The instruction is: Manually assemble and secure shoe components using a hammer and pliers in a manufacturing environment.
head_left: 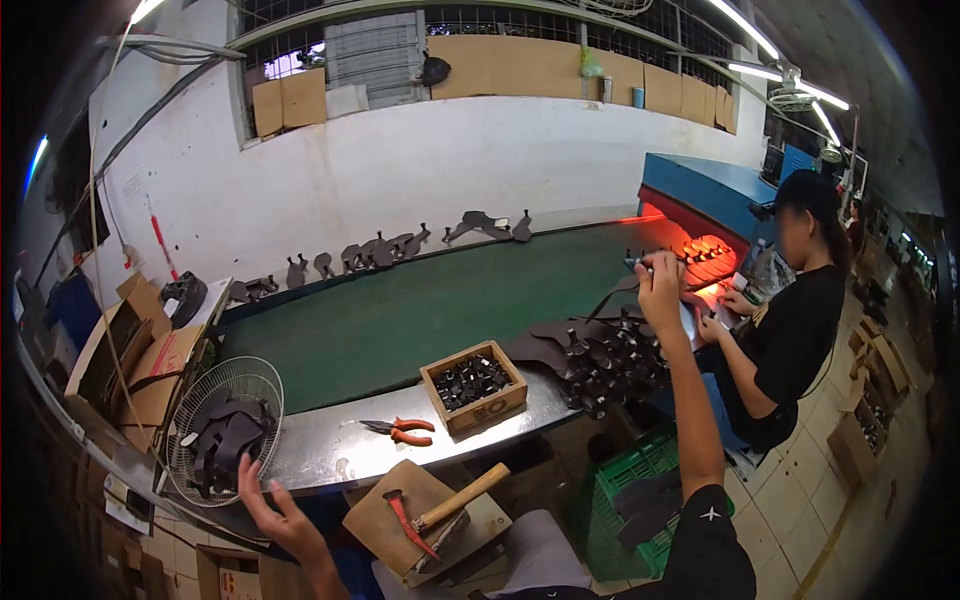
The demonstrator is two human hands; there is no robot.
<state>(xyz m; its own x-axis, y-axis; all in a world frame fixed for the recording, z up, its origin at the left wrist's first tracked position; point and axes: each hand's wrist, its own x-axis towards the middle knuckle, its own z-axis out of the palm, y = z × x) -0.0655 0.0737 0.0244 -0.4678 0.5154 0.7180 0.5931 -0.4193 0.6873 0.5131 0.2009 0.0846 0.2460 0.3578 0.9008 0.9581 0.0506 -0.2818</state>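
Note:
My right hand [660, 290] is raised over the right part of the green conveyor belt [400, 310]. Its fingers are closed around what looks like a dark shoe sole [614, 290] with a small heel; the fingers partly hide it. Below it, a pile of dark soles with heels [600, 365] lies along the metal edge. My left hand [275, 512] has its fingers apart and holds nothing. It is just in front of a wire basket [277, 385] with dark soles [228, 440] inside.
A wooden box of small black heels [456, 424] and orange-handled pliers [405, 430] sit on the metal edge. A hammer [465, 497] lies on a board before me. On the right, a co-worker [800, 310] handles something by a glowing heater [690, 235]. A green crate [620, 480] stands below.

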